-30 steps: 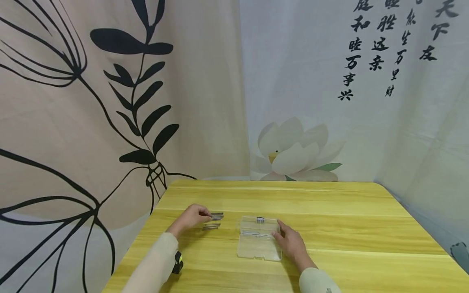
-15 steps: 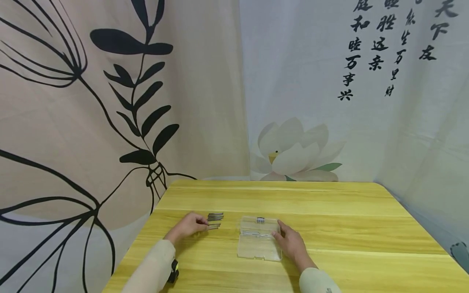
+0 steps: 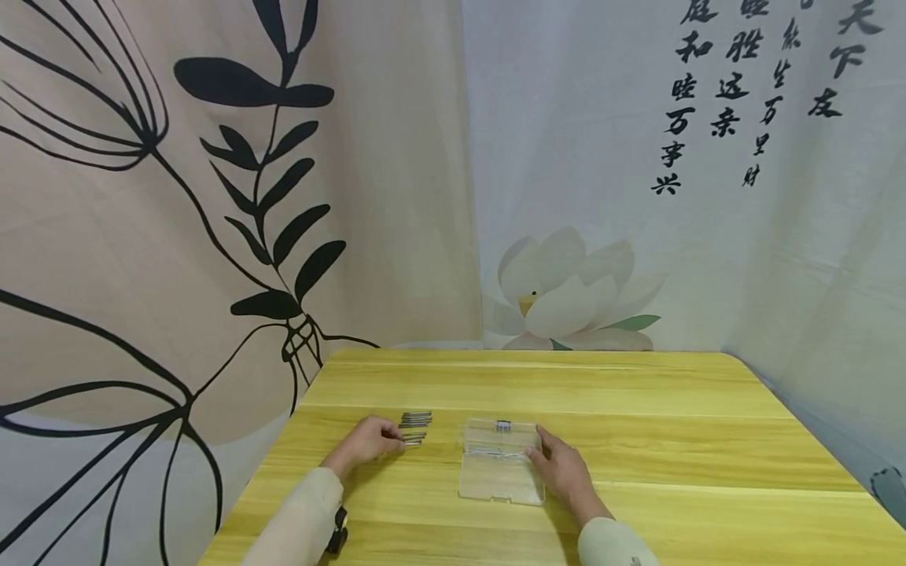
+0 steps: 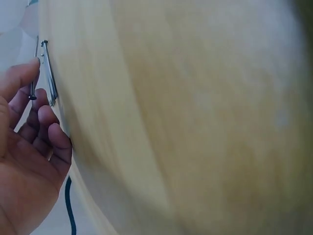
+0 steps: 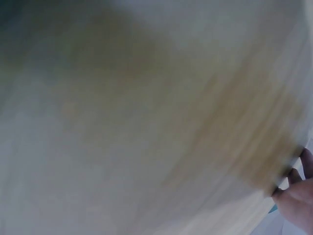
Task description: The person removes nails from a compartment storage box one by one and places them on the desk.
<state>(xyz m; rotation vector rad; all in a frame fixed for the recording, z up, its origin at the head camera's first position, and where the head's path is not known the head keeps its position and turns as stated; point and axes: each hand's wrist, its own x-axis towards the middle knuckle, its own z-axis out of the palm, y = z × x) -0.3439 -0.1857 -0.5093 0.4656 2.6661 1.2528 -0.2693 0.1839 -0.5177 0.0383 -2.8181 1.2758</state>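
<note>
In the left wrist view, my left hand (image 4: 34, 156) pinches a metal nail (image 4: 33, 90) between thumb and forefinger, its head pointing down in that view. More nails (image 4: 50, 73) lie just beyond the fingers. The head view has this left hand (image 3: 370, 442) low over the left of the table, at a small group of nails (image 3: 414, 434). A larger row of nails (image 3: 416, 418) lies right behind them. My right hand (image 3: 562, 469) grips the right edge of a clear plastic box (image 3: 501, 479), its lid folded open. Several slim nails (image 3: 495, 452) lie in the box near its hinge.
The wood-grain table (image 3: 679, 440) extends on both sides of the box. A small printed label (image 3: 503, 426) is on the box's far part. A printed curtain (image 3: 396, 196) hangs behind the table's far edge.
My left hand has come down from the larger row of nails to the smaller group nearer me, and a nail now lies at its fingertips. The right hand and box stay put.
</note>
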